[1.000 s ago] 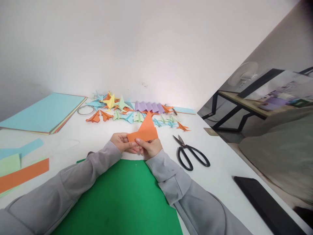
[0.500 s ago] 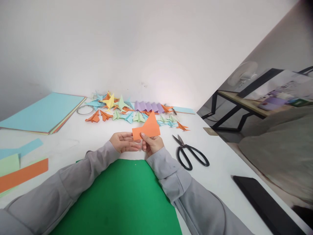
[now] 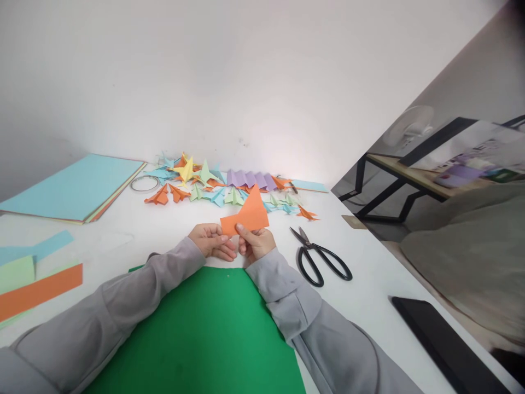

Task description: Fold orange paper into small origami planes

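An orange piece of paper (image 3: 252,212), folded to a tall point at its right end and flat at its left, is held up over the table. My right hand (image 3: 257,243) pinches its lower edge, thumb in front and fingers behind. At the paper's lower left corner is my left hand (image 3: 212,241), its thumb on the front of the corner and its fingers curled behind. Below both hands lies a green sheet (image 3: 205,328). Black-handled scissors (image 3: 315,253) rest to the right with their blades slightly apart.
Along the wall lie several small folded paper shapes (image 3: 184,171) and a pleated purple paper (image 3: 250,179). A stack of coloured sheets (image 3: 74,186) and a wire coil (image 3: 144,184) are at the left. Paper strips (image 3: 45,290) lie nearer; a black flat object (image 3: 443,345) sits right.
My left hand has closed from stretched fingers to a pinch on the paper's left corner. My right hand keeps its hold, and the paper has barely moved.
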A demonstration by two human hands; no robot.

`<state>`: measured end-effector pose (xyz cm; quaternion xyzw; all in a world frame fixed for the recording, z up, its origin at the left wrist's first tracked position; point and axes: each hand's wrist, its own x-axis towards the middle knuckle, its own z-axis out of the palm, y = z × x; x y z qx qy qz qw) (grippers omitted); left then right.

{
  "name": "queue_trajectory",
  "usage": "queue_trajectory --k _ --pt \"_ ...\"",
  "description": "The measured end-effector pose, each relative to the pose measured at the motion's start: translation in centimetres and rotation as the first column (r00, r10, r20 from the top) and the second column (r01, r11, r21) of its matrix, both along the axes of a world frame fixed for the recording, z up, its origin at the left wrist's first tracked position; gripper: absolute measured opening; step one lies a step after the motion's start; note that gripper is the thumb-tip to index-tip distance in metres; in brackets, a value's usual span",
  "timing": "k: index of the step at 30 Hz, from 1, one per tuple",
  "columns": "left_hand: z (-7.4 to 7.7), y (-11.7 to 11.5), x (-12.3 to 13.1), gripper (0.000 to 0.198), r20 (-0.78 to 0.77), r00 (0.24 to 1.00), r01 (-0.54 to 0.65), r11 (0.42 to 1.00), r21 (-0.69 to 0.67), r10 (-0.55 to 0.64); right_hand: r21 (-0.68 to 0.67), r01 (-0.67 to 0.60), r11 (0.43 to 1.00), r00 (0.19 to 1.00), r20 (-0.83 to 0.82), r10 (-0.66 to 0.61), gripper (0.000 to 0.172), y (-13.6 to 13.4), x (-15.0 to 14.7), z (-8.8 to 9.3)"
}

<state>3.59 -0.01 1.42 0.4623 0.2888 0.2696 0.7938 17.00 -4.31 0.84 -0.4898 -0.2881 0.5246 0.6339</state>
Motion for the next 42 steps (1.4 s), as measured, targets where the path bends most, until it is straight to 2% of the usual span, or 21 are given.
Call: queue_trajectory --k 7,11,14,17,25,32,36,42 --pt "0.8 0.4 -0.3 0.024 -0.004 1.000 0.010 0.998 -0.059 -0.011 0.035 0.028 0.999 0.994 -0.106 -0.025 0.033 0.4 0.3 -0.2" --pt "1.0 0.6 -0.5 0.017 -0.008 0.993 -0.119 0.992 -0.035 0.119 0.044 0.028 0.999 0.984 -0.178 -0.020 0.032 0.6 0.5 -0.3" --pt "0.9 0.3 -0.4 0.021 -0.022 0.976 -0.216 0.975 0.053 0.218 0.065 0.020 0.998 0.994 -0.107 -0.013 0.031 0.4 0.3 -0.5" --pt "0.7 -0.2 -0.1 0.031 -0.075 0.960 -0.256 0.956 0.144 0.268 0.080 -0.021 0.997 0.999 -0.044 0.025 0.030 0.2 0.0 -0.6" --pt "0.7 -0.3 0.0 0.033 -0.096 0.949 -0.286 0.946 0.150 0.302 0.054 -0.044 0.998 0.997 0.069 0.041 0.031 -0.1 -0.2 -0.4" --pt "0.5 -0.7 0.3 0.026 -0.145 0.919 -0.323 0.909 0.263 0.368 0.061 -0.076 0.995 0.992 0.106 0.069 0.031 -0.1 -0.3 -0.6" --pt "0.4 -0.6 0.2 0.028 -0.123 0.919 -0.338 0.908 0.247 0.375 0.061 -0.074 0.995 0.990 0.123 0.066 0.033 -0.2 -0.5 -0.4" --pt "0.4 -0.2 0.0 0.032 -0.124 0.937 -0.302 0.936 0.178 0.326 0.051 -0.069 0.996 0.991 0.120 0.063 0.035 -0.3 -0.7 -0.1"
